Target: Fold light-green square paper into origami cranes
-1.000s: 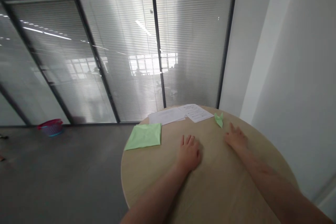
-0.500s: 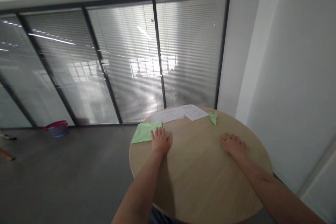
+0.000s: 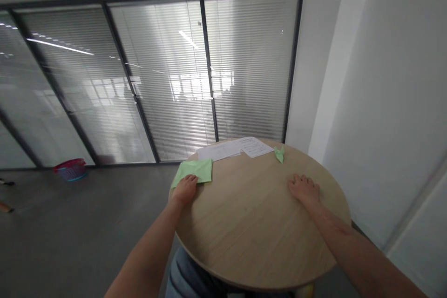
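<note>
Left of centre in the frame, I have the left hand over the near edge of a folded green sheet, its fingers bent down onto it; from my end I cannot tell whether they pinch the sheet or merely rest there. That sheet lies flat at the left side of the round table, which fills the lower middle of my view. Right of centre, I see the right hand palm down on the table, fingers a little bent and gripping nothing. Beyond it, near the far right rim, sits a small folded green piece, its point towards me, apart from the fingers. Along the far edge I make out 2 lots of white paper, a left sheet and a printed right sheet, meeting near the middle; the print is too small for me to read. Blue trousers show under the rim at bottom left of centre. Far left, a pink and purple basket stands on the grey floor. Dark-framed panes with blinds span the upper frame, and a pale wall takes up the right.
</note>
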Demonstrator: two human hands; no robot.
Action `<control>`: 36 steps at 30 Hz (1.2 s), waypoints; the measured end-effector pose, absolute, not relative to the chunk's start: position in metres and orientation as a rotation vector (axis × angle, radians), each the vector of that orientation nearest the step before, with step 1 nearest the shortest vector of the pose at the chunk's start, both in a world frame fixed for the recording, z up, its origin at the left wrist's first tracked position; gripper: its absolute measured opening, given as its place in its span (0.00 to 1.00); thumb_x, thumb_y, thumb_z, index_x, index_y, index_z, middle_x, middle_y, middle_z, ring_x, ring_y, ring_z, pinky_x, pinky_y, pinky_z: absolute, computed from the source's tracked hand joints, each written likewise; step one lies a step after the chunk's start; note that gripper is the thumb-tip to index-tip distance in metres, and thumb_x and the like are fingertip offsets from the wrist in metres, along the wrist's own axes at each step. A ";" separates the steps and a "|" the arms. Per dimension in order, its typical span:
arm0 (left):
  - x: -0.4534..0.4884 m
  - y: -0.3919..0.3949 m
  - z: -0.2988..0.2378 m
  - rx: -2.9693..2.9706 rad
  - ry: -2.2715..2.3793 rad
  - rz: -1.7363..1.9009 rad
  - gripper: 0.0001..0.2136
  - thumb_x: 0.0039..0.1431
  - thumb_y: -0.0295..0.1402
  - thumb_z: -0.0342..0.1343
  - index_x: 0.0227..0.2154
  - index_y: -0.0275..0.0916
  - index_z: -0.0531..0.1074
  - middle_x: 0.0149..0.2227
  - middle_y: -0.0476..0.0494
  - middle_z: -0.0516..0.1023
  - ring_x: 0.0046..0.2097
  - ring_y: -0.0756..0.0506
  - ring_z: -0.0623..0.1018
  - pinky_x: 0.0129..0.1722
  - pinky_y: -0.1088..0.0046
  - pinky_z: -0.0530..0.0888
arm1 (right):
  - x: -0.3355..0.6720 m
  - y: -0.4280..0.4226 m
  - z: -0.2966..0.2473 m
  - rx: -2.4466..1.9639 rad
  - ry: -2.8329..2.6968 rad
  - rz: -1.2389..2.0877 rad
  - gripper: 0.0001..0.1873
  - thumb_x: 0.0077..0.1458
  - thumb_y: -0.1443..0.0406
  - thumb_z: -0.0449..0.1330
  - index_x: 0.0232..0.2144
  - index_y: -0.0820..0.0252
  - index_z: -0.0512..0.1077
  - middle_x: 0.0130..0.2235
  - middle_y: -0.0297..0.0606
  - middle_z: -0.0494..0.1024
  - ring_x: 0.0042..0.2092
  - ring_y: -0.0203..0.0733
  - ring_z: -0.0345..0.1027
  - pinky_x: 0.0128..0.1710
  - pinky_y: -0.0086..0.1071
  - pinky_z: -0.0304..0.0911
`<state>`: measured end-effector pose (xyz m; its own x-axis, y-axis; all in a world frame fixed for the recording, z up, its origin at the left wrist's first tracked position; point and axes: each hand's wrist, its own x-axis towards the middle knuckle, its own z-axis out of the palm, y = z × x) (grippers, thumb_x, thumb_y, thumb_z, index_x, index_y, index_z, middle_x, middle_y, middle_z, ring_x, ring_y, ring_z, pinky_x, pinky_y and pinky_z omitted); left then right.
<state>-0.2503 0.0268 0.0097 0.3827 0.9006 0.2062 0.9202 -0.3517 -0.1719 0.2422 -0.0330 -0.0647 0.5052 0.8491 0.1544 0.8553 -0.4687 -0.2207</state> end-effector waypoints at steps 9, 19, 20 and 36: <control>-0.246 0.026 0.011 -2.359 -1.695 0.000 0.15 0.63 0.20 0.46 0.42 0.29 0.79 0.45 0.27 0.80 0.51 0.36 0.75 0.50 0.61 0.71 | 0.242 -0.036 -0.062 -2.490 -1.450 -0.050 0.29 0.67 0.53 0.43 0.61 0.59 0.70 0.62 0.57 0.69 0.62 0.61 0.60 0.58 0.56 0.52; -0.247 0.016 0.013 -2.258 -1.728 0.001 0.15 0.65 0.21 0.46 0.45 0.30 0.77 0.46 0.28 0.79 0.51 0.36 0.76 0.47 0.63 0.72 | 0.241 -0.034 -0.062 -2.473 -1.450 -0.054 0.29 0.67 0.54 0.45 0.62 0.60 0.69 0.60 0.57 0.70 0.62 0.61 0.61 0.57 0.55 0.53; -0.247 0.015 0.013 -2.255 -1.731 -0.001 0.14 0.65 0.21 0.46 0.44 0.30 0.77 0.46 0.28 0.79 0.50 0.36 0.76 0.47 0.63 0.72 | 0.241 -0.034 -0.063 -2.471 -1.448 -0.056 0.29 0.67 0.54 0.45 0.62 0.60 0.69 0.61 0.57 0.70 0.62 0.61 0.61 0.58 0.56 0.53; -0.138 -0.057 -0.006 -2.636 -1.190 -0.172 0.10 0.67 0.27 0.50 0.41 0.37 0.77 0.38 0.35 0.80 0.43 0.38 0.77 0.40 0.64 0.71 | 0.236 -0.034 -0.069 -2.255 -1.569 -0.239 0.28 0.63 0.62 0.52 0.64 0.60 0.66 0.69 0.56 0.60 0.69 0.61 0.52 0.64 0.56 0.48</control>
